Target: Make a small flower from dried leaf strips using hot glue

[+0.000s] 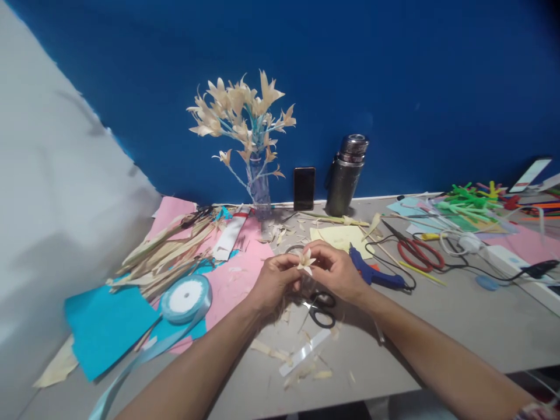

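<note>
A small cream husk flower [306, 262] with pointed petals is held up between my two hands over the middle of the table. My left hand [277, 281] pinches it from the left, fingers closed near its base. From the other side my right hand [336, 269] has thumb and fingertips closed on its petals. Just below the hands lie black-handled scissors [322, 318], partly covered. A clear strip, perhaps a ruler [305, 352], rests among husk scraps [273, 352] nearer me. To the right of my right hand is a blue glue gun [376, 274].
A vase [259, 181] of husk flowers, a phone [304, 188] and a thermos [347, 175] stand along the blue wall. Dried husks [168, 256], blue paper [109, 326] and a ribbon roll [186, 298] lie left. Red-handled scissors [420, 255] and a power strip [520, 274] lie right.
</note>
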Demonstrator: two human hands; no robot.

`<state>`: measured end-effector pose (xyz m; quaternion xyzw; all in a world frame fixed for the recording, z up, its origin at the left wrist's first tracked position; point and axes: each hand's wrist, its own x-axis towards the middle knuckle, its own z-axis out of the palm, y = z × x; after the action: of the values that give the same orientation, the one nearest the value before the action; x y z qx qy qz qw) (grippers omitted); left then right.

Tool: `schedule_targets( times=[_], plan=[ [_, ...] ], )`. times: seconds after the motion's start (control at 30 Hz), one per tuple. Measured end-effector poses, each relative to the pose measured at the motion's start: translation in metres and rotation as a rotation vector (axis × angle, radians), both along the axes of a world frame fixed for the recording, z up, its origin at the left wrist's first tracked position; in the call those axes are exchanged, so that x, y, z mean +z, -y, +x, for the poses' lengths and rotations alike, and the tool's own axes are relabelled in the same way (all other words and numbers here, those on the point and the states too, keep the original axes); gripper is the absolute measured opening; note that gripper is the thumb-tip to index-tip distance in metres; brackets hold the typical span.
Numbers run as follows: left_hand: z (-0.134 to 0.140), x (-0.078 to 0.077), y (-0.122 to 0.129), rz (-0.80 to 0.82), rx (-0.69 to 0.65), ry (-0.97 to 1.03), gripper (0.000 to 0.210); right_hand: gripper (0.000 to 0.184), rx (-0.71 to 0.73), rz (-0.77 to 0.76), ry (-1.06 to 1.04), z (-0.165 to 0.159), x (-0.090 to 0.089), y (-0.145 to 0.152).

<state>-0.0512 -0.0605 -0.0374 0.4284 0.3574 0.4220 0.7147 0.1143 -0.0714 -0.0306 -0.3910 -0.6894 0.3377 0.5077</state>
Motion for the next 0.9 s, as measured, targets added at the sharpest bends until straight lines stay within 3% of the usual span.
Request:
schedule_targets(
  times=[0.1, 0.23, 0.37, 0.47, 0.57, 0.63, 0.9],
  plan=[
    [0.000, 0.001, -0.001, -0.010, 0.026, 0.019, 0.031, 0.007, -0.038, 0.034, 0.008, 0.000, 0.001, 0.001],
    [-0.003, -0.005, -0.006, -0.019, 0.141, 0.006, 0.031, 0.008, -0.069, -0.098, 0.006, 0.001, -0.002, 0.002],
    [-0.005, -0.009, -0.007, 0.025, 0.084, 0.091, 0.041, 0.009, -0.062, -0.242, -0.067, 0.003, -0.003, -0.001],
    [-0.004, -0.004, -0.002, 0.082, 0.087, 0.036, 0.048, 0.019, -0.051, -0.295, -0.159, 0.003, -0.001, -0.004],
    [-0.002, 0.006, 0.004, 0.136, 0.136, -0.029, 0.031, 0.023, -0.062, -0.271, -0.179, 0.002, -0.002, -0.005],
    [-0.002, 0.010, 0.006, 0.160, 0.124, -0.047, 0.032, 0.021, -0.071, -0.233, -0.159, 0.001, -0.006, -0.005],
    [0.001, 0.006, 0.006, 0.125, 0.114, -0.056, 0.024, 0.039, -0.091, -0.208, -0.060, -0.003, -0.010, 0.000]
  ],
)
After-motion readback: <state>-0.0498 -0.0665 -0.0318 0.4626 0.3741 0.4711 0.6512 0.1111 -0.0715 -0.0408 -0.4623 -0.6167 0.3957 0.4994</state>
